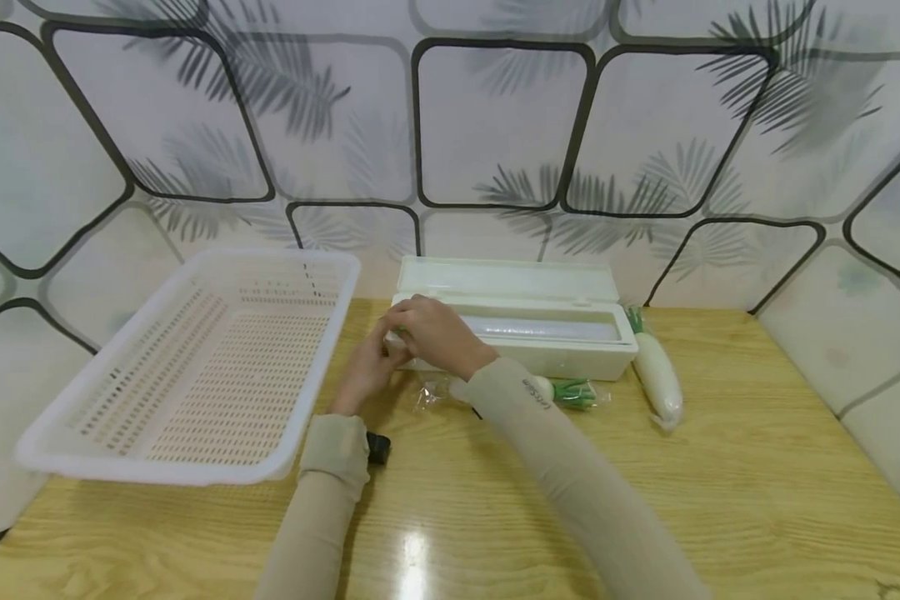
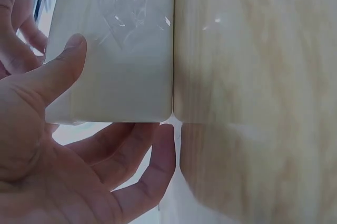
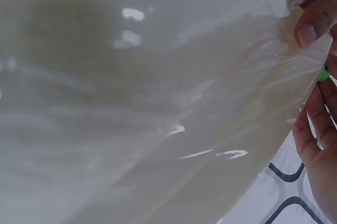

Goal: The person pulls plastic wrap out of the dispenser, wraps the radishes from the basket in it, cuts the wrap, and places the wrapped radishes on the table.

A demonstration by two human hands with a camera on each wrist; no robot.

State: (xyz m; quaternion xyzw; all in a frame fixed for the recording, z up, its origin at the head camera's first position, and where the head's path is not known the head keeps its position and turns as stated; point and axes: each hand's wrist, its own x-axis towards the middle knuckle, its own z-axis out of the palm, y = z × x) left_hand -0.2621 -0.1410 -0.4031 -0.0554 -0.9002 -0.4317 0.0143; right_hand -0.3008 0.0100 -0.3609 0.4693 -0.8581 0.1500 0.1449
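A long white plastic-wrap box [image 1: 570, 358] stands open on the table, a roll of clear film [image 1: 543, 328] inside. My left hand [image 1: 366, 367] holds the box's left end; the left wrist view shows its thumb on one face and its fingers curled round the end. Above that end, my right hand [image 1: 437, 332] has its fingers bent close together, with a small green piece [image 3: 324, 74] at them. Clear plastic fills most of the right wrist view. Crinkled clear plastic [image 2: 131, 13] also lies over the box's end. My right fingertips are partly hidden.
A large white perforated basket [image 1: 225, 383] is at the left. One bagged white radish [image 1: 656, 375] lies right of the box. Another bagged radish [image 1: 543, 387], green-stemmed, lies in front of it, partly under my right sleeve. The box's raised lid [image 1: 506, 279] stands near the wall.
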